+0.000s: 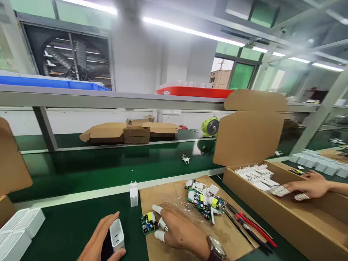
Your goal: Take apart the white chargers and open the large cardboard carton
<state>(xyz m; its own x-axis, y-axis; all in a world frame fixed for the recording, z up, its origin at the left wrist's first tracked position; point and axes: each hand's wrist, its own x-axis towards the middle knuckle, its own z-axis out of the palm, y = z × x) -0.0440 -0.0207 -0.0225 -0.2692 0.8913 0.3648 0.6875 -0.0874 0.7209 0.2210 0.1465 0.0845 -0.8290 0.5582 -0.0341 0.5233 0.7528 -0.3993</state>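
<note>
My left hand holds a white plastic charger housing between thumb and fingers, with two slots showing in it. My right hand, with white covers on two fingertips and a watch at the wrist, reaches over the cardboard sheet. Its thumb and forefinger are at a white plug piece joined to or touching a green circuit board with a yellow part. An assembled white charger stands behind, left of the cardboard. More circuit boards lie heaped on the cardboard's right side.
Red-handled pliers and a dark slim tool lie right of the boards. Another person's hand reaches into the open carton of white parts. White housings stand at left. A small plug part lies on the green belt.
</note>
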